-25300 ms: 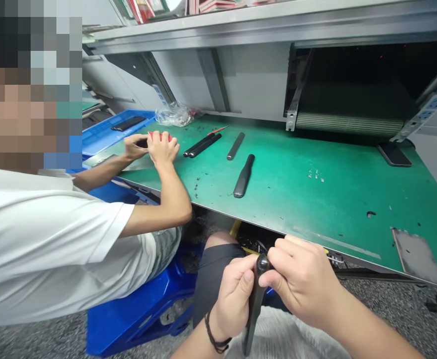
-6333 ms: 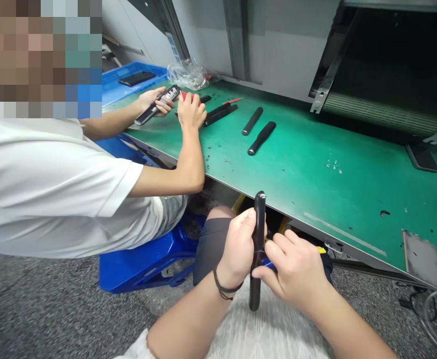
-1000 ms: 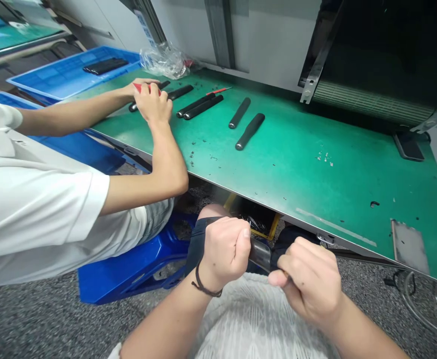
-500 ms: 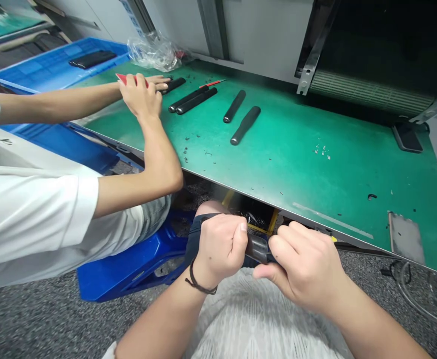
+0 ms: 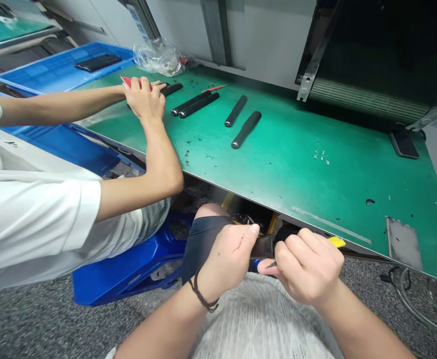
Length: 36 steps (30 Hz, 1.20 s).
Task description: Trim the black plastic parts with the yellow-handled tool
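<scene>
My left hand (image 5: 233, 254) is closed around a black tubular handle (image 5: 263, 247), with the thumb along its top. My right hand (image 5: 308, 262) is closed on a yellow knife (image 5: 337, 242). The yellow end pokes out behind the fist, and a thin dark blade shows by the thumb, beside the end of the handle. Most of the knife is hidden in my fingers. Both hands are close together above my lap, in front of the table edge.
Several similar black handles (image 5: 246, 129) lie on the green table (image 5: 289, 169) among dark scraps. At left a co-worker's hand (image 5: 145, 99) holds a red object. A phone (image 5: 404, 144) and a metal plate (image 5: 404, 243) lie at right. A blue tray (image 5: 65, 55) stands far left.
My right hand has turned and drawn slightly away from the left, showing more of the yellow end and the blade. My left hand has shifted slightly right and down with the handle.
</scene>
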Tool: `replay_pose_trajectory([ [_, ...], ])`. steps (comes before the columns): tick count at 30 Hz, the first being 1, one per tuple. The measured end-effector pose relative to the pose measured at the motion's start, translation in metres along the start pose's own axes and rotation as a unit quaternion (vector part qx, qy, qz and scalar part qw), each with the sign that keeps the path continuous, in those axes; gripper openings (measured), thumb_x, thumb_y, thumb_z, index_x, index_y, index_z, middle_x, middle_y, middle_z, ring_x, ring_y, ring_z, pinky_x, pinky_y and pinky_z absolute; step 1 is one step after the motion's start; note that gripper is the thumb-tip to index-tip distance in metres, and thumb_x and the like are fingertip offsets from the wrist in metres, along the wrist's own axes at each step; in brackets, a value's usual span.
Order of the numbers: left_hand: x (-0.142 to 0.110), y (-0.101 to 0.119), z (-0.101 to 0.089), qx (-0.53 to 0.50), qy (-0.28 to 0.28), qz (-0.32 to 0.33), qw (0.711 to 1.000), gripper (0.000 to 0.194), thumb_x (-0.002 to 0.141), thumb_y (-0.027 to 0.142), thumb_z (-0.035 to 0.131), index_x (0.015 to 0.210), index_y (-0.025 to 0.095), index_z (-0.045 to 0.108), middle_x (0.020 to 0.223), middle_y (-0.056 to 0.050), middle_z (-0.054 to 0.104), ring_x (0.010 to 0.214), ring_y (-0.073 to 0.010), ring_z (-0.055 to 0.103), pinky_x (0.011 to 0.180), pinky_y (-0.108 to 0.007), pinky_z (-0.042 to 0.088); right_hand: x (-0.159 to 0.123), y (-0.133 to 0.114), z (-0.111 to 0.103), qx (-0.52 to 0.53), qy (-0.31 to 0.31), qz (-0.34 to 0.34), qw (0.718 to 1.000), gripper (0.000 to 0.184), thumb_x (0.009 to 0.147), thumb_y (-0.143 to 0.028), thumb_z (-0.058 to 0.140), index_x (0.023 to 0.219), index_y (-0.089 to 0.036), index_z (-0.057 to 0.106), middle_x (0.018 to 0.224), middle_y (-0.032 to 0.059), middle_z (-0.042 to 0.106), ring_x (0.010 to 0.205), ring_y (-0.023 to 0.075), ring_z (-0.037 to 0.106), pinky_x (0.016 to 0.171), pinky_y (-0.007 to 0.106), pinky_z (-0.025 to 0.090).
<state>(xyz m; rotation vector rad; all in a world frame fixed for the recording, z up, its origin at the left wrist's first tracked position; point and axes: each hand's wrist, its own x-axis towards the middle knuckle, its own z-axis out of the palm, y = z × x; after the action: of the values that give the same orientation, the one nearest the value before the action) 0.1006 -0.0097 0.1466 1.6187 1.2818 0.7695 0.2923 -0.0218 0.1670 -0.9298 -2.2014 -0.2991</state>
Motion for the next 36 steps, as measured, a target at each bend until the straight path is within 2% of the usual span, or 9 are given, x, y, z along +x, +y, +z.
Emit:
replay_pose_trajectory([
  [2, -0.002, -0.002, 0.0, -0.106, -0.107, -0.006, 0.989, 0.058, 0.11, 0.057, 0.032, 0.067, 0.02, 0.042, 0.062, 0.001, 0.047, 0.059, -0.0136, 0.043, 0.058, -0.03, 0.032, 0.0, 0.004, 0.003, 0.08, -0.001, 0.044, 0.996, 0.042, 0.11, -0.043, 0.051, 0.076, -0.019, 0.055, 0.062, -0.0007, 0.043, 0.062, 0.0153, 0.031, 0.06, 0.035, 0.018],
  [4, -0.005, -0.005, 0.0, -0.209, -0.203, -0.012, 0.957, 0.056, 0.106, 0.067, 0.037, 0.079, 0.02, 0.05, 0.067, 0.001, 0.054, 0.057, -0.0133, 0.05, 0.055, -0.027, 0.038, 0.0, 0.01, 0.002, 0.193, -0.004, 0.101, 0.976, 0.035, 0.111, -0.035, 0.051, 0.079, -0.02, 0.053, 0.065, -0.0011, 0.046, 0.062, 0.0139, 0.035, 0.06, 0.032, 0.024],
  [6, -0.009, -0.009, -0.002, -0.26, -0.231, -0.03, 0.937, 0.055, 0.102, 0.073, 0.043, 0.09, 0.019, 0.052, 0.067, 0.003, 0.054, 0.049, -0.0118, 0.05, 0.047, -0.025, 0.037, -0.001, 0.016, -0.001, 0.278, -0.008, 0.14, 0.95, 0.022, 0.109, -0.023, 0.053, 0.088, -0.02, 0.056, 0.071, -0.0009, 0.051, 0.065, 0.013, 0.041, 0.063, 0.03, 0.032],
  [9, -0.013, -0.011, -0.003, -0.235, -0.193, -0.028, 0.952, 0.054, 0.104, 0.07, 0.043, 0.088, 0.019, 0.052, 0.064, 0.004, 0.048, 0.045, -0.0095, 0.045, 0.044, -0.024, 0.033, -0.002, 0.026, -0.01, 0.275, -0.051, 0.143, 0.949, 0.007, 0.105, -0.023, 0.062, 0.1, -0.018, 0.059, 0.078, -0.0005, 0.055, 0.069, 0.0129, 0.045, 0.065, 0.028, 0.035],
  [14, -0.014, -0.006, -0.005, -0.184, -0.187, 0.022, 0.965, 0.049, 0.109, 0.058, 0.043, 0.079, 0.019, 0.048, 0.06, 0.005, 0.044, 0.049, -0.0093, 0.043, 0.05, -0.025, 0.032, 0.005, 0.035, -0.018, 0.195, -0.163, 0.104, 0.961, 0.053, 0.105, -0.067, 0.05, 0.089, -0.017, 0.059, 0.074, -0.0008, 0.051, 0.066, 0.0143, 0.041, 0.063, 0.031, 0.03],
  [19, -0.012, 0.0, -0.009, -0.167, -0.198, 0.053, 0.964, 0.049, 0.11, 0.053, 0.042, 0.075, 0.019, 0.047, 0.059, 0.005, 0.042, 0.055, -0.0105, 0.039, 0.053, -0.026, 0.031, 0.019, 0.035, -0.023, 0.163, -0.218, 0.072, 0.959, 0.059, 0.107, -0.068, 0.042, 0.077, -0.019, 0.055, 0.069, -0.0025, 0.048, 0.063, 0.013, 0.037, 0.06, 0.03, 0.023],
  [22, -0.014, 0.001, -0.009, -0.173, -0.191, 0.049, 0.965, 0.05, 0.11, 0.053, 0.043, 0.075, 0.019, 0.048, 0.058, 0.005, 0.042, 0.054, -0.0106, 0.039, 0.053, -0.025, 0.03, 0.021, 0.035, -0.025, 0.13, -0.199, 0.056, 0.97, 0.061, 0.109, -0.066, 0.04, 0.071, -0.019, 0.052, 0.066, -0.0029, 0.045, 0.062, 0.0131, 0.033, 0.058, 0.031, 0.019],
  [31, -0.021, 0.003, 0.011, -0.26, -0.162, -0.036, 0.951, 0.053, 0.108, 0.062, 0.042, 0.083, 0.017, 0.055, 0.056, 0.005, 0.045, 0.044, -0.0082, 0.039, 0.044, -0.024, 0.029, 0.007, 0.024, -0.011, -0.031, -0.038, 0.008, 0.999, 0.06, 0.111, -0.058, 0.041, 0.069, -0.018, 0.058, 0.061, 0.0003, 0.042, 0.064, 0.0163, 0.03, 0.059, 0.035, 0.018],
  [36, -0.017, 0.005, 0.018, -0.317, -0.151, -0.074, 0.934, 0.056, 0.108, 0.064, 0.041, 0.083, 0.016, 0.056, 0.054, 0.004, 0.046, 0.038, -0.0074, 0.036, 0.04, -0.024, 0.025, -0.003, 0.026, -0.002, 0.027, -0.021, 0.027, 0.999, 0.046, 0.107, -0.048, 0.057, 0.071, -0.02, 0.055, 0.06, -0.0012, 0.039, 0.062, 0.0152, 0.03, 0.059, 0.035, 0.018],
])
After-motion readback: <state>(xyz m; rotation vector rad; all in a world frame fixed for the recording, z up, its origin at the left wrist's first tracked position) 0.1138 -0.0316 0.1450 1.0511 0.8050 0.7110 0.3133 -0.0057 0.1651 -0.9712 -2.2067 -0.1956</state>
